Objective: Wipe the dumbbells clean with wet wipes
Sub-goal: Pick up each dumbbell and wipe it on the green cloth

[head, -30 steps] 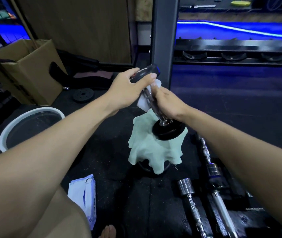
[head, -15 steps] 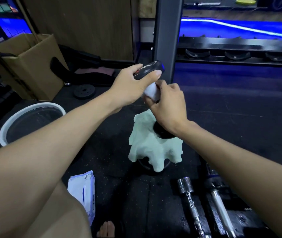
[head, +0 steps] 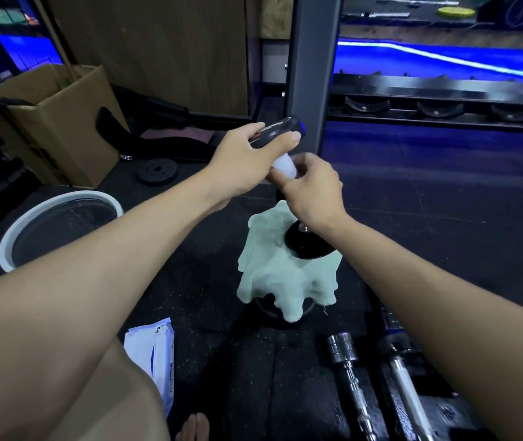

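At nine o'clock a white-rimmed basin (head: 59, 224) sits on the floor; a wet-wipe pack (head: 155, 354) lies at seven. The left hand (head: 241, 163) is closed around the dumbbell (head: 277, 130)'s upper black plate, near centre toward twelve. The right hand (head: 312, 189) pinches a white wipe (head: 284, 165) around the handle. The lower plate rests on a pale green cloth (head: 285, 281). Chrome bars (head: 349, 377) lie at five.

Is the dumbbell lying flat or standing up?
Standing up, tilted. The left hand grips the dumbbell's top plate, and its bottom plate rests on the green cloth.
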